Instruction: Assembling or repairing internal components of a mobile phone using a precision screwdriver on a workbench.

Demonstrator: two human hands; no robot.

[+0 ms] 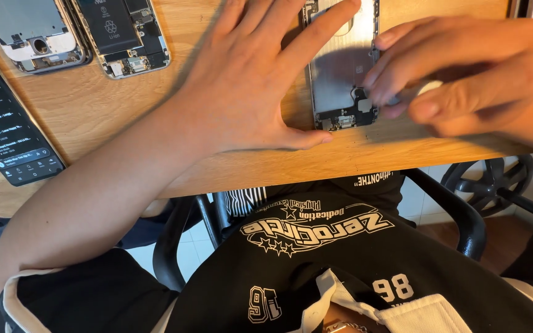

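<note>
left hand (pixel 251 80) flat on wooden table (pixel 94 117), fingers spread, fingertips lying over the upper left of an opened phone shell (pixel 340 74), thumb tip just below its bottom corner. right hand (pixel 464 74) fingers pressed together at the shell's lower right edge; cannot tell what they pinch. shell sits close to the table's near edge. bare wood left of the spread fingers, then two more open phones (pixel 124 34) (pixel 35 31) and a lit phone (pixel 7 129) well apart.
</note>
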